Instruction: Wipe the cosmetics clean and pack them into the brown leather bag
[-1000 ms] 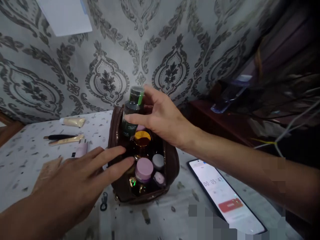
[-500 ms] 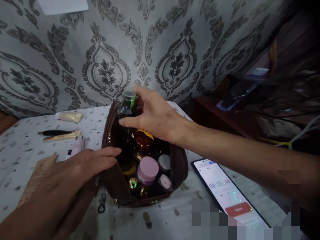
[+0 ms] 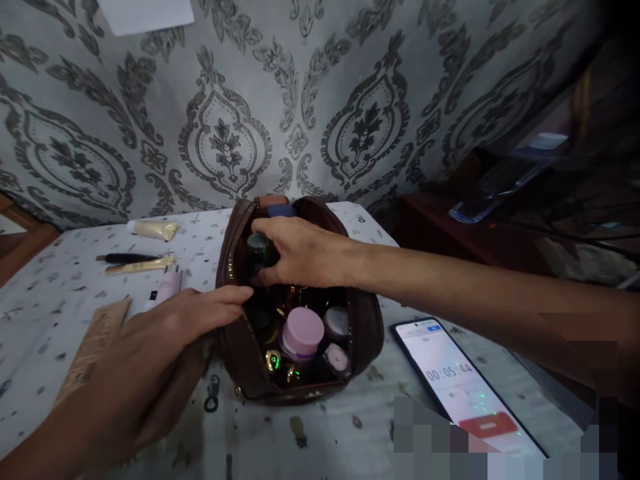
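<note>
A brown zip pouch (image 3: 365,327) stands open in the middle of the table, filled with small jars and bottles. My right hand (image 3: 305,252) reaches into its far end and grips a dark bottle with a green cap (image 3: 258,249), now sunk low among the other items. My left hand (image 3: 175,340) lies flat on the pouch's left rim, fingertips at the zip. A pink-lidded jar (image 3: 301,331) and a smaller grey-lidded jar (image 3: 335,322) sit upright in the near end.
A phone (image 3: 463,387) showing a running timer lies to the right of the pouch. At the back left lie a cream tube (image 3: 154,229), a black-handled tool (image 3: 125,258), a gold stick (image 3: 140,266) and a pink tube (image 3: 167,288). A brown card (image 3: 93,347) lies under my left wrist.
My right hand has lowered the green-capped bottle from above the pouch down into it. My left hand has slid back from inside the opening to the left rim.
</note>
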Available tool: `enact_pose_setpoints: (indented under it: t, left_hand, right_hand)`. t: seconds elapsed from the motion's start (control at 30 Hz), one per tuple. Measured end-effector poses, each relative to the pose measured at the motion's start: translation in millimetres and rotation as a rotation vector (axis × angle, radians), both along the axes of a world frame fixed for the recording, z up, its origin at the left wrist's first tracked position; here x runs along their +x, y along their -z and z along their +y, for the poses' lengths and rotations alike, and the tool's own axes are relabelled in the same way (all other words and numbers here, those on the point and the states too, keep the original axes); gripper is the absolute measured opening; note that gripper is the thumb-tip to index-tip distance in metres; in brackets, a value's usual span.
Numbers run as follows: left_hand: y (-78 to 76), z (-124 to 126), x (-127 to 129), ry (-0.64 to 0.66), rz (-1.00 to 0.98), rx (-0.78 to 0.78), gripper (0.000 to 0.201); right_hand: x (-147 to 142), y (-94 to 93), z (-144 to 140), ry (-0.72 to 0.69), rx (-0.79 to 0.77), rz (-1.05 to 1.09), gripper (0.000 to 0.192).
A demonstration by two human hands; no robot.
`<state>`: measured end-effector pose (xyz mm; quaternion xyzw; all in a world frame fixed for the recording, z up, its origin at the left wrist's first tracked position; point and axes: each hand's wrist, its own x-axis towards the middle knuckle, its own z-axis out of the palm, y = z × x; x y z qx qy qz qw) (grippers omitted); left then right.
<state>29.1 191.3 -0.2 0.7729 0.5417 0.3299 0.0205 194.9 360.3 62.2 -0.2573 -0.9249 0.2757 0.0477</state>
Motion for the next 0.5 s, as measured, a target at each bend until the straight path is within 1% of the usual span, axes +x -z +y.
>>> enact_pose_setpoints:
  t: [0.07,0.17,0.33,0.43,0.5]
  left_hand:
    - [-7.4,-4,1,0.044,0.053,0.025,0.048]
    - [-13.4,-8,0,0.064,0.105,0.002,0.052]
    - [-14.0,-9,2,0.015,0.116,-0.048,0.052]
    - [-14.9,-7,5,0.008,0.112,-0.04,0.052]
    - [-16.0,-6,6,-0.001,0.11,-0.034,0.051]
  right_hand:
    - [-1,-1.0,0,-0.023,0.029,-0.072,0.03]
    - [-2,-3.7,0,-0.061,0.062,-0.131,0.025]
    - [2,-6.1,4,-0.119,0.099,-0.066,0.014]
    - [3,-5.6,6,-0.183,0.134,-0.039,0.007]
    - [3,-5.9,6,-0.212,0.132,-0.043,0.006]
